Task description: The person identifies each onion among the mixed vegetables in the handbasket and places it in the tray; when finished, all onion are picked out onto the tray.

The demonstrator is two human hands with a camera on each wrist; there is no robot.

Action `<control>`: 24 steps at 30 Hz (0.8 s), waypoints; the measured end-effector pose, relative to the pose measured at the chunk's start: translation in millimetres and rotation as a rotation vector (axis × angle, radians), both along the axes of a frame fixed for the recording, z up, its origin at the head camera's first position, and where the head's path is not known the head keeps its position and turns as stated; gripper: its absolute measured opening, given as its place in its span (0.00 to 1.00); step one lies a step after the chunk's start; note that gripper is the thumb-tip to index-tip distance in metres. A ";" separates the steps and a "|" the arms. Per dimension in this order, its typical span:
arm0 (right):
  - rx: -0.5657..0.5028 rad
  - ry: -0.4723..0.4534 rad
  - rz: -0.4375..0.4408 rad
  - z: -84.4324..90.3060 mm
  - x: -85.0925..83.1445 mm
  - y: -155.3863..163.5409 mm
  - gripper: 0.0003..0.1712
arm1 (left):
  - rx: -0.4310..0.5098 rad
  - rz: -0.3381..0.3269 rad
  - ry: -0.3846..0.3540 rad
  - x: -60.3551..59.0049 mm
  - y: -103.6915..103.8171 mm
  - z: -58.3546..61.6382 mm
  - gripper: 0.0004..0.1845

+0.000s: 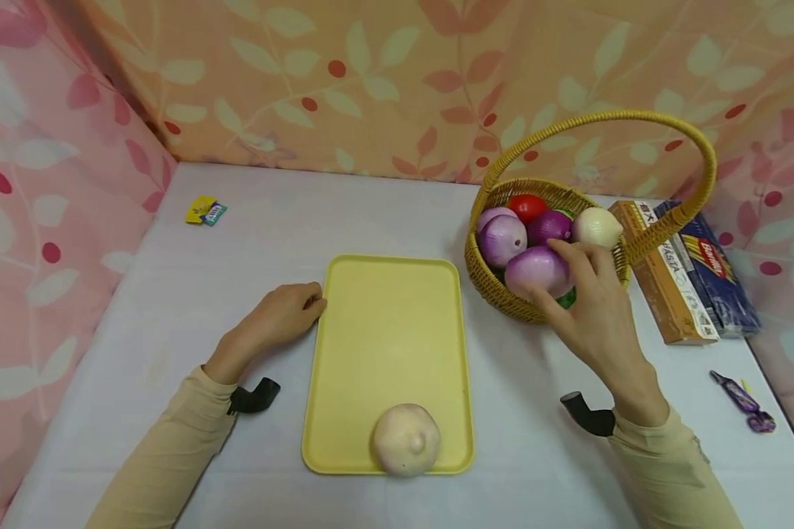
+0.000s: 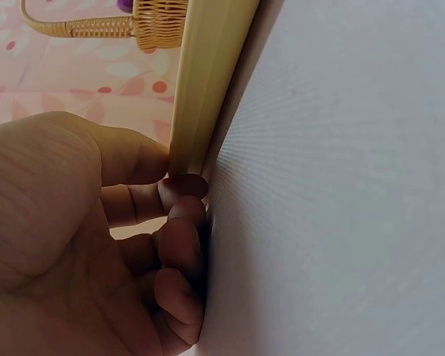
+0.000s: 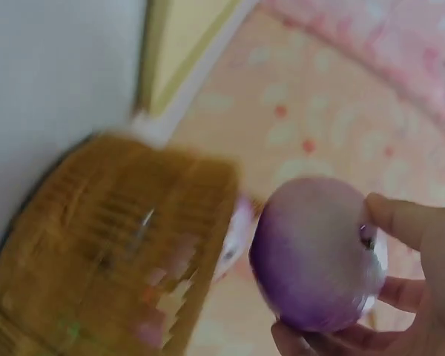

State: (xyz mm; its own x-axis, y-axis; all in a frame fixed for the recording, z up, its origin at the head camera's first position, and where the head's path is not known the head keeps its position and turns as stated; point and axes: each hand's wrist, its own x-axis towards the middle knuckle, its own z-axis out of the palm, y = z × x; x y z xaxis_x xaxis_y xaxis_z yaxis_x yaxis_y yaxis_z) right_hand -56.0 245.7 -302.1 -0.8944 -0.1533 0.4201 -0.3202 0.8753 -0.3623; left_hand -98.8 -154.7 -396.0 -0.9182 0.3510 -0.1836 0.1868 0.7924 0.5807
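Note:
My right hand point(image 1: 595, 316) holds a pale purple onion point(image 1: 537, 272) between thumb and fingers, over the front of the wicker basket point(image 1: 503, 301). In the right wrist view, the onion point(image 3: 315, 252) sits apart from the blurred basket wall. Other purple onions point(image 1: 502, 241), a white onion point(image 1: 597, 227) and a red tomato point(image 1: 526, 209) lie in the basket. My left hand point(image 1: 284, 314) pinches the left rim of a yellow tray point(image 1: 390, 330); its other fingers curl beside the rim on the cloth. A cream round vegetable point(image 1: 406, 439) with a small nub rests on the tray's near end.
The basket's tall handle point(image 1: 602, 117) arches above it. Right of the basket lie a brown pasta box point(image 1: 664, 279) and a blue pasta pack point(image 1: 717, 272). A purple wrapped candy point(image 1: 741, 400) is nearer on the right. Small yellow and teal packets point(image 1: 205, 210) lie far left.

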 end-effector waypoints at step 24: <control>0.279 -0.085 0.613 -54.0 43.4 -55.3 0.35 | 0.001 -0.005 -0.001 0.8 0.0 0.2 0.12</control>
